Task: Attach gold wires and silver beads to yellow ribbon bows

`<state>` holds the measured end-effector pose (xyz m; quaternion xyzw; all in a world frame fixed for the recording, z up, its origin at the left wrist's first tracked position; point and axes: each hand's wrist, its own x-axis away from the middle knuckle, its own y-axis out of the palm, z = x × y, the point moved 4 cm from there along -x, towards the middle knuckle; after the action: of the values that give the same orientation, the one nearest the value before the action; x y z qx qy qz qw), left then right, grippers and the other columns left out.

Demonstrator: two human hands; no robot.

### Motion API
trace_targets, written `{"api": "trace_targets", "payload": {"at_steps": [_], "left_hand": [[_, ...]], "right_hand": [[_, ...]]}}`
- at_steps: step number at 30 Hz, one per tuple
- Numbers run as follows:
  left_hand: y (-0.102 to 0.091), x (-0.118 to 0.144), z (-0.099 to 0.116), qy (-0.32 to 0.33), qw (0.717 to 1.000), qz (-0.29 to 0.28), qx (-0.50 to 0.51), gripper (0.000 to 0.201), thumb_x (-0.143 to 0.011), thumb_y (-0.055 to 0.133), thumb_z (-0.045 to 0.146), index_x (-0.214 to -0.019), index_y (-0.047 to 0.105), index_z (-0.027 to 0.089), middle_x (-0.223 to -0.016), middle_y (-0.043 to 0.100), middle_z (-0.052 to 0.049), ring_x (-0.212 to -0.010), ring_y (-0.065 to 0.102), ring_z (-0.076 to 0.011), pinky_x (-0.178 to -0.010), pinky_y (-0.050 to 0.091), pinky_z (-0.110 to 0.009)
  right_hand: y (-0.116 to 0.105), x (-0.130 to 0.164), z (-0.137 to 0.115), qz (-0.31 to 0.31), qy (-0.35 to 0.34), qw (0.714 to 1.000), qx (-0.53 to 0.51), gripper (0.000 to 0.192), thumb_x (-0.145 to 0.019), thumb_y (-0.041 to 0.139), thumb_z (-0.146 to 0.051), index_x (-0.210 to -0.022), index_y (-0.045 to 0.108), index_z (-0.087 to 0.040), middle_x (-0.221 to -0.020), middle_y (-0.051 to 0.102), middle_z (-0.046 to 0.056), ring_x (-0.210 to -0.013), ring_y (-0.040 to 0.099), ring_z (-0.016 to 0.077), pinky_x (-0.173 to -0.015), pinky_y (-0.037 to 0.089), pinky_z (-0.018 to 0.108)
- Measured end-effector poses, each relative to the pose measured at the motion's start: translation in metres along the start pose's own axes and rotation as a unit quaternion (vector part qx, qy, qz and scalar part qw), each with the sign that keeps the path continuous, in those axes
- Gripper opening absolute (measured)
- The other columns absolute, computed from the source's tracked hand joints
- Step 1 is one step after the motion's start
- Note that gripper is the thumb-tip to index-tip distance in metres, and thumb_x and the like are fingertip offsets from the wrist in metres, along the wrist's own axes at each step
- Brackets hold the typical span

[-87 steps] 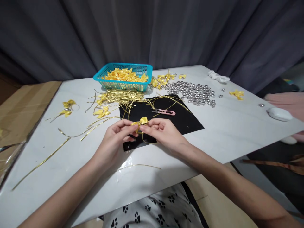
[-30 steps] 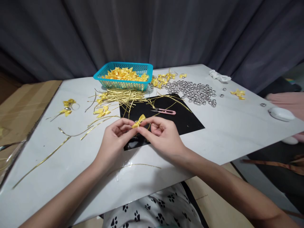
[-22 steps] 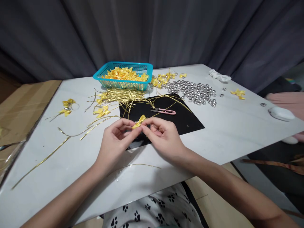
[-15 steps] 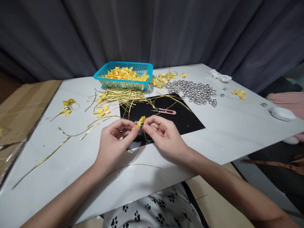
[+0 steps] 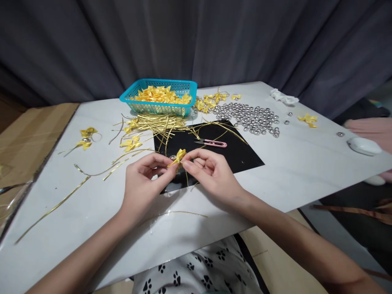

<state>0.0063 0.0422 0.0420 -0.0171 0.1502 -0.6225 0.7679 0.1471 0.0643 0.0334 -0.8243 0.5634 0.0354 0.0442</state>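
While loose yellow ribbon bows with gold wire tails (image 5: pixel 85 139) lie scattered on the far left of the pale grey tabletop (image 5: pixel 306 171), the teal plastic mesh basket (image 5: pixel 159 100) heaped with yellow bows sits at the back, and a sheaf of thin gold wire strips (image 5: pixel 156 124) fans out just in front of it. Now to the middle: the left hand (image 5: pixel 143 185) is closed, thumb and fingertips pinching the small yellow satin bow (image 5: pixel 178 156), held just above the near-left part of the black square mat (image 5: pixel 235 157). A gold wire tail (image 5: pixel 186 177) hangs down from the bow. The right hand (image 5: pixel 211 175) meets it from the other side, fingertips nipped shut on the same bow, the two hands nearly touching. Beyond them, pink-handled thread snips (image 5: pixel 211 143) lie on the mat. Further right, a spread of small silver metal bells (image 5: pixel 251 118) covers the table behind the mat, and a white computer mouse (image 5: pixel 363 146) sits at the far right edge.
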Motion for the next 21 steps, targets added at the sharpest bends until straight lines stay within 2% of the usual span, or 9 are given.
{"api": "trace_targets", "payload": {"at_steps": [5, 11, 21], "left_hand": [[-0.0009, 0.0037, 0.0042, 0.03, 0.999, 0.013, -0.02, 0.006, -0.067, 0.069, 0.019, -0.063, 0.065, 0.018, -0.061, 0.065, 0.004, -0.055, 0.059, -0.0067, -0.054, 0.048, -0.014], [-0.0003, 0.0048, 0.0057, 0.072, 0.996, 0.016, -0.046, 0.006, -0.066, 0.069, 0.016, -0.063, 0.065, 0.019, -0.061, 0.066, 0.004, -0.056, 0.059, -0.0064, -0.057, 0.05, -0.014], [-0.0009, 0.0064, 0.0055, 0.074, 0.997, 0.009, -0.034, 0.006, -0.066, 0.069, 0.014, -0.064, 0.066, 0.018, -0.062, 0.067, 0.003, -0.056, 0.06, -0.0076, -0.056, 0.051, -0.016]], "right_hand": [[-0.0007, -0.0009, -0.0017, 0.016, -0.01, 1.0, 0.001, 0.011, -0.08, 0.058, -0.023, -0.079, 0.058, -0.012, -0.051, 0.029, -0.009, -0.046, 0.023, 0.0049, -0.044, 0.016, 0.021], [-0.0024, -0.0016, -0.002, -0.016, 0.008, 1.0, -0.018, 0.01, -0.082, 0.056, -0.022, -0.077, 0.056, -0.014, -0.054, 0.032, -0.007, -0.049, 0.027, 0.0055, -0.046, 0.02, 0.021], [-0.0039, -0.0027, -0.0007, -0.036, 0.023, 0.998, -0.053, 0.012, -0.081, 0.057, -0.023, -0.074, 0.054, -0.014, -0.049, 0.031, -0.009, -0.043, 0.024, 0.0036, -0.042, 0.016, 0.021]]}}
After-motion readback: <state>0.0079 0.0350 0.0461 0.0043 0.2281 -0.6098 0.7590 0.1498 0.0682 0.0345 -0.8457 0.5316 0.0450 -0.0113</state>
